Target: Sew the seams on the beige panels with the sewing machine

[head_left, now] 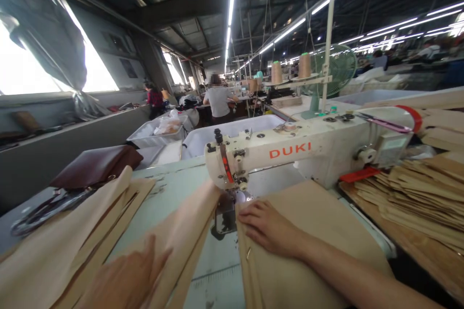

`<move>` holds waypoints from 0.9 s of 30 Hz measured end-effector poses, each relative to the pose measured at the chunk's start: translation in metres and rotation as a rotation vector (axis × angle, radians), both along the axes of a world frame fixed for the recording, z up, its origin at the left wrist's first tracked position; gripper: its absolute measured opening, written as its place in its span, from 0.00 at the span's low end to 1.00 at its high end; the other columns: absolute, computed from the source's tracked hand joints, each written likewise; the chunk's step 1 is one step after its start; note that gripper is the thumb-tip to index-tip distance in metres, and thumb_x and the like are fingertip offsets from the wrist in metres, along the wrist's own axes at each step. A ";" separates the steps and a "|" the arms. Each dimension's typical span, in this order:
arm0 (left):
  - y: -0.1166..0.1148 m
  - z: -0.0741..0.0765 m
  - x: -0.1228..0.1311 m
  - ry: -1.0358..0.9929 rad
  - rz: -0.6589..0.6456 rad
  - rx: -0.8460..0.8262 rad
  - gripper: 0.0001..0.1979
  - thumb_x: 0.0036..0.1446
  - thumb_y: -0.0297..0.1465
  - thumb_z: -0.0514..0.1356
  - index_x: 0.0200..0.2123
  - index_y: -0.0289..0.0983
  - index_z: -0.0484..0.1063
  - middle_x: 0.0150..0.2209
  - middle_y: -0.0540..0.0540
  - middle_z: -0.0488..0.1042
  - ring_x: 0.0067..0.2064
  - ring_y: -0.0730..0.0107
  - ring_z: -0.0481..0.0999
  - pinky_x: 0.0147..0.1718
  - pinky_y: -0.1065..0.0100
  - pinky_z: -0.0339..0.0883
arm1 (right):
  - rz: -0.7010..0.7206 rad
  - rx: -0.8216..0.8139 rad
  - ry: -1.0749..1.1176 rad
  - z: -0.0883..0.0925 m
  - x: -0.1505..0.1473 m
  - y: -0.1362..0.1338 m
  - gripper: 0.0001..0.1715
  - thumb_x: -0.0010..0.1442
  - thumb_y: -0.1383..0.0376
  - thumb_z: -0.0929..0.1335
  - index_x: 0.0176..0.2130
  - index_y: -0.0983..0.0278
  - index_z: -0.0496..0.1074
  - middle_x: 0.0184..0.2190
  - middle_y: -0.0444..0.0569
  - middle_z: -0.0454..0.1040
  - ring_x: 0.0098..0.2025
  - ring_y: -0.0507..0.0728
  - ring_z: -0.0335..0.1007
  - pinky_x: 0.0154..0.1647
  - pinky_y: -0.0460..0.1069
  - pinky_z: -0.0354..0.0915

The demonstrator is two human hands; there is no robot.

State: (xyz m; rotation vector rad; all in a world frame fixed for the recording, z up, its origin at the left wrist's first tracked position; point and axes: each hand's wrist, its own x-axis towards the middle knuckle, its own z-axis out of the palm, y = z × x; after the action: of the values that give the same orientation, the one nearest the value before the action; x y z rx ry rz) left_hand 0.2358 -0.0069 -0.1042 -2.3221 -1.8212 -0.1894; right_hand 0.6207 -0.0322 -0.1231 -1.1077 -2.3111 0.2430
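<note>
A white sewing machine (264, 147) stands across the table in front of me. Under its arm lies a large tan fabric panel (308, 207), and my right hand (270, 229) rests flat on its left edge, close by the needle area. A small metal clip or pin (248, 253) shows on that edge. My left hand (125, 273), slightly blurred, has its index finger and thumb apart beside another tan strip (184, 231), which runs up to the machine head. Whether it touches the strip is hard to tell. Further left, more tan pieces (90, 231) lie folded over each other.
To the right is a stack of tan pieces (420, 203) on a wooden board. A maroon bag (99, 164) sits at the table's left. Behind the machine are a white bin (232, 128), thread cones (304, 65), a green fan (335, 70) and a co-worker (218, 99).
</note>
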 end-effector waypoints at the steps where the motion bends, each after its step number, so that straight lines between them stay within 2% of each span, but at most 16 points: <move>1: 0.001 0.010 0.008 0.100 -0.001 0.052 0.35 0.58 0.53 0.44 0.49 0.34 0.75 0.26 0.36 0.75 0.28 0.36 0.77 0.29 0.43 0.69 | 0.000 -0.001 -0.008 0.000 0.000 0.000 0.20 0.69 0.61 0.63 0.58 0.59 0.69 0.54 0.49 0.73 0.57 0.58 0.62 0.60 0.56 0.55; 2: 0.006 0.021 0.015 0.162 -0.028 0.102 0.33 0.60 0.52 0.44 0.51 0.35 0.75 0.33 0.33 0.78 0.32 0.36 0.78 0.34 0.42 0.70 | 0.000 -0.001 -0.017 0.001 0.000 0.000 0.20 0.69 0.60 0.63 0.58 0.59 0.69 0.54 0.49 0.73 0.56 0.58 0.62 0.60 0.56 0.55; 4: 0.024 0.034 0.025 0.186 -0.274 0.084 0.29 0.63 0.50 0.48 0.58 0.41 0.70 0.53 0.36 0.75 0.50 0.39 0.76 0.51 0.44 0.66 | -0.001 0.001 -0.030 0.001 0.000 -0.001 0.20 0.69 0.60 0.64 0.58 0.59 0.69 0.53 0.49 0.73 0.56 0.58 0.62 0.60 0.56 0.56; 6: 0.048 0.029 0.028 0.175 -0.486 -0.080 0.26 0.66 0.47 0.49 0.65 0.49 0.61 0.66 0.47 0.61 0.66 0.49 0.61 0.64 0.48 0.52 | -0.006 0.008 -0.033 0.001 0.000 -0.002 0.20 0.69 0.60 0.63 0.58 0.59 0.69 0.53 0.49 0.73 0.56 0.58 0.62 0.60 0.55 0.57; 7: 0.059 0.020 0.027 0.161 -0.455 -0.142 0.26 0.67 0.46 0.48 0.66 0.50 0.59 0.68 0.48 0.58 0.68 0.53 0.56 0.65 0.48 0.49 | -0.009 0.012 -0.034 0.002 0.000 -0.002 0.20 0.69 0.61 0.63 0.58 0.59 0.69 0.53 0.50 0.73 0.57 0.58 0.62 0.60 0.56 0.57; 8: 0.067 0.010 0.025 0.151 -0.386 -0.156 0.27 0.68 0.42 0.44 0.67 0.44 0.58 0.68 0.43 0.56 0.68 0.51 0.55 0.64 0.45 0.51 | -0.014 0.015 -0.031 0.002 -0.001 -0.002 0.20 0.69 0.61 0.63 0.58 0.59 0.69 0.54 0.49 0.73 0.57 0.58 0.62 0.60 0.56 0.57; 10: 0.073 -0.014 0.019 0.139 -0.271 -0.160 0.28 0.67 0.34 0.39 0.64 0.33 0.63 0.66 0.32 0.58 0.67 0.43 0.56 0.59 0.37 0.56 | -0.018 0.016 -0.024 0.003 -0.001 -0.003 0.20 0.69 0.61 0.63 0.58 0.59 0.69 0.54 0.49 0.73 0.57 0.58 0.62 0.60 0.56 0.56; 12: 0.064 -0.032 0.011 0.140 -0.253 -0.153 0.27 0.65 0.32 0.41 0.62 0.35 0.66 0.67 0.35 0.57 0.68 0.43 0.53 0.59 0.36 0.54 | -0.014 0.010 -0.022 0.003 -0.001 -0.003 0.20 0.69 0.61 0.63 0.58 0.60 0.69 0.53 0.49 0.73 0.56 0.58 0.62 0.60 0.55 0.56; 14: 0.046 -0.042 0.004 0.158 -0.206 -0.079 0.27 0.64 0.34 0.44 0.63 0.37 0.65 0.67 0.37 0.57 0.68 0.45 0.54 0.61 0.37 0.49 | -0.011 0.006 -0.026 0.003 -0.001 -0.002 0.20 0.69 0.61 0.63 0.58 0.60 0.70 0.53 0.48 0.73 0.56 0.57 0.63 0.60 0.55 0.56; 15: 0.037 -0.043 0.001 0.182 -0.168 -0.041 0.26 0.63 0.35 0.45 0.60 0.36 0.69 0.65 0.34 0.62 0.66 0.39 0.57 0.61 0.31 0.43 | -0.011 0.007 -0.029 0.004 -0.001 -0.002 0.20 0.69 0.61 0.63 0.58 0.60 0.70 0.53 0.49 0.73 0.56 0.57 0.63 0.60 0.55 0.56; 17: 0.022 -0.041 -0.004 0.210 -0.131 0.023 0.24 0.60 0.37 0.49 0.52 0.38 0.76 0.59 0.31 0.70 0.63 0.29 0.61 0.59 0.25 0.32 | -0.011 0.012 -0.029 0.004 -0.001 -0.002 0.20 0.69 0.60 0.63 0.58 0.59 0.70 0.54 0.49 0.73 0.57 0.58 0.62 0.61 0.56 0.56; 19: 0.013 -0.033 -0.005 0.207 -0.197 0.032 0.20 0.56 0.38 0.53 0.45 0.41 0.80 0.54 0.31 0.74 0.62 0.25 0.60 0.59 0.25 0.27 | -0.010 0.015 -0.030 0.004 0.000 -0.002 0.20 0.69 0.61 0.63 0.58 0.60 0.69 0.55 0.50 0.72 0.58 0.58 0.62 0.61 0.56 0.55; 21: 0.013 -0.021 0.002 0.169 -0.261 0.081 0.18 0.55 0.40 0.55 0.41 0.41 0.80 0.52 0.32 0.76 0.64 0.28 0.58 0.62 0.29 0.30 | -0.013 0.017 -0.034 0.003 -0.001 -0.001 0.20 0.69 0.61 0.63 0.58 0.60 0.69 0.55 0.50 0.72 0.58 0.58 0.62 0.62 0.56 0.55; 23: 0.023 -0.007 0.018 0.069 -0.287 0.121 0.20 0.56 0.43 0.54 0.39 0.36 0.79 0.54 0.29 0.73 0.65 0.30 0.56 0.63 0.31 0.38 | -0.019 0.021 -0.035 0.002 -0.002 -0.001 0.20 0.69 0.61 0.63 0.58 0.61 0.70 0.55 0.50 0.72 0.58 0.58 0.62 0.62 0.56 0.55; 25: 0.042 0.006 0.042 -0.056 -0.379 0.057 0.23 0.61 0.44 0.52 0.46 0.35 0.76 0.60 0.30 0.67 0.65 0.36 0.58 0.63 0.37 0.49 | -0.021 0.026 -0.032 0.000 -0.003 -0.001 0.20 0.69 0.62 0.63 0.57 0.61 0.70 0.55 0.49 0.72 0.58 0.58 0.62 0.62 0.56 0.55; 27: 0.069 0.016 0.072 -0.112 -0.522 -0.050 0.24 0.66 0.44 0.49 0.58 0.39 0.68 0.66 0.39 0.61 0.65 0.50 0.60 0.63 0.49 0.55 | -0.021 0.027 -0.034 -0.001 -0.004 -0.001 0.20 0.69 0.61 0.63 0.57 0.62 0.71 0.55 0.48 0.73 0.58 0.58 0.62 0.63 0.54 0.55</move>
State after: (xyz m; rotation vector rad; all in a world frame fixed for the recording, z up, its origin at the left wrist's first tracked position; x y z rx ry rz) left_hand 0.3078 0.0617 -0.0884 -2.8268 -1.2305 -0.3522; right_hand 0.6167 -0.0330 -0.1238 -1.1310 -2.3244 0.1862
